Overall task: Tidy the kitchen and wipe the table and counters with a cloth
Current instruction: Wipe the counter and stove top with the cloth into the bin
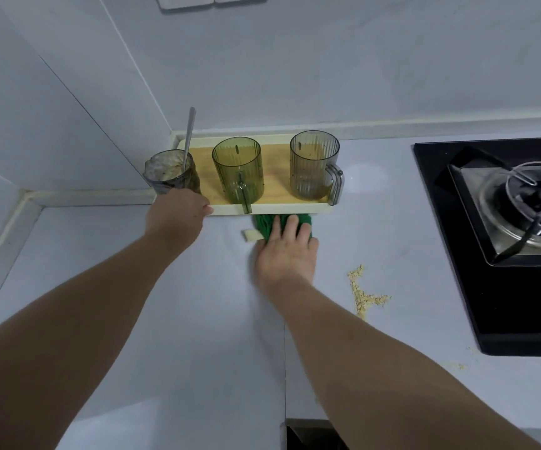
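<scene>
Cloth (262,226) under flat fingers (291,226) of right hand (287,254), butting tray (282,209) of mugs (236,170); left hand (175,216) grips it.

Pale grey countertop (165,319): crumpled green cloth (262,226) under the right hand (287,254), cream-rimmed wooden tray (282,209) just beyond, scattered oat flakes (360,293) right, black glass hob (451,254) farther right.

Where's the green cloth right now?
Head view, centre of the counter: the green cloth lies under the right hand, its far end at the front edge of the tray, left of the stove.
</scene>
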Motion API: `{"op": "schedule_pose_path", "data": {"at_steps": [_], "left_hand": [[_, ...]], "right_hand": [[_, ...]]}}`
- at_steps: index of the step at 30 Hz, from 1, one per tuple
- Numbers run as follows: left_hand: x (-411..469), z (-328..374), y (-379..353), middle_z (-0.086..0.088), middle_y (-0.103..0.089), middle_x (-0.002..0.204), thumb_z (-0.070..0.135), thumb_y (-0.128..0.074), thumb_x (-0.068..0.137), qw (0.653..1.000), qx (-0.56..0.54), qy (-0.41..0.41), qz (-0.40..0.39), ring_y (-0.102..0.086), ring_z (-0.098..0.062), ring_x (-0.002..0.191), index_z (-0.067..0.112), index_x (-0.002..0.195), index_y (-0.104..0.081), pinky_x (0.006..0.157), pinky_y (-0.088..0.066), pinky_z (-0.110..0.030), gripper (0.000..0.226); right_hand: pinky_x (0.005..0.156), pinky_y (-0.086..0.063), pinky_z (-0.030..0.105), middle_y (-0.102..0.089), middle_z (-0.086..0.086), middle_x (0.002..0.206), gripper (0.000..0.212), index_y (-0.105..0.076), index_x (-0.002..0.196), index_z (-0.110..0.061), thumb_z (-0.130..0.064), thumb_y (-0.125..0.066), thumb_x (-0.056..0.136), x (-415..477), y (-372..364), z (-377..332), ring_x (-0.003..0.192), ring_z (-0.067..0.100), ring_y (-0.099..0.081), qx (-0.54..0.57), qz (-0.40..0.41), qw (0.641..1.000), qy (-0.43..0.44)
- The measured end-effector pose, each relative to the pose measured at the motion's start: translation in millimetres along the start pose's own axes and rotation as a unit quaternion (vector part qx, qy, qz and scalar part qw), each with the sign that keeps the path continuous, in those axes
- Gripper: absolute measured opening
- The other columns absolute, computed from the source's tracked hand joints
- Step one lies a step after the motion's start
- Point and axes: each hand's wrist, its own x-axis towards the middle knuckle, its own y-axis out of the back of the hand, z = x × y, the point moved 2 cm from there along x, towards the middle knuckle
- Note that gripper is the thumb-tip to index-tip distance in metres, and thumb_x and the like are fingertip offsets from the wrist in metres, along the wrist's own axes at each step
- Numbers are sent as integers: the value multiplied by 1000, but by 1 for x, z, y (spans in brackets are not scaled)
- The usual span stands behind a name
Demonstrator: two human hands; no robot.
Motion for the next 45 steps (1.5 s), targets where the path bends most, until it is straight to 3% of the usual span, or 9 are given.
{"op": "schedule_pose_path", "data": {"at_steps": [8,16,20,23,26,31,36,40,45], "left_hand": [[-1,4,1,-5,-61,76,30,-49,102,1000,7,11,-6,-53,-26,71,13,75,-61,60,-34,-29,34],[-4,7,-9,-5,-60,80,29,-48,102,998,-13,36,-43,-56,-25,75,14,76,-60,62,-40,-30,33],[-7,11,-16,-3,-55,84,28,-45,104,998,-7,35,-59,-52,-23,77,17,77,-55,66,-41,-29,30],[-8,10,-20,-6,-61,94,28,-44,104,997,9,29,-66,-60,-26,86,17,87,-63,68,-42,-29,28],[-12,11,-25,-7,-63,103,27,-43,104,997,17,33,-60,-63,-28,94,14,99,-67,70,-45,-32,28],[-22,24,-26,-8,-64,105,14,-47,99,994,2,90,-54,-65,-30,94,14,110,-66,73,-55,-39,22],[-47,51,-20,-13,-62,118,9,-48,96,977,-92,186,-41,-62,-36,104,17,139,-44,81,-52,-44,44],[-80,94,-15,-12,-64,125,20,-50,100,952,-184,246,6,-61,-33,113,19,147,-41,93,-51,-44,48],[-128,169,-13,1,-70,108,22,-58,98,916,-309,252,46,-67,-20,95,22,136,-55,91,-56,-38,38]], "right_hand": [[97,-34,40,-28,13,143,60,-18,155,-12,-35,-23,100,-4,17,70,122,34,-32,-27,-25,991,-125],[93,-40,44,-34,17,133,38,-51,125,0,-20,-31,98,11,56,104,119,39,-39,180,-40,959,-214],[87,-50,43,-55,18,113,41,-60,107,1,-24,-28,99,16,75,134,102,37,-55,353,10,892,-281],[85,-52,40,-55,4,86,29,-56,103,-8,-31,-38,102,15,90,155,79,22,-54,518,27,776,-357],[94,-53,46,-59,1,94,23,-54,107,-19,-39,-48,99,14,104,174,88,21,-58,578,30,727,-369],[89,-54,48,-58,4,112,27,-53,123,-23,-30,-54,97,25,135,205,101,26,-57,643,33,673,-364],[97,-51,47,-61,11,116,28,-57,126,-11,-21,-51,100,67,159,219,101,26,-59,534,11,812,-234],[83,-50,39,-64,13,102,28,-62,112,-4,-14,-40,100,116,166,214,92,30,-59,332,0,942,-51],[84,-46,36,-61,7,118,32,-53,127,-17,-18,-41,97,153,114,232,101,34,-57,13,-101,987,121]]}}
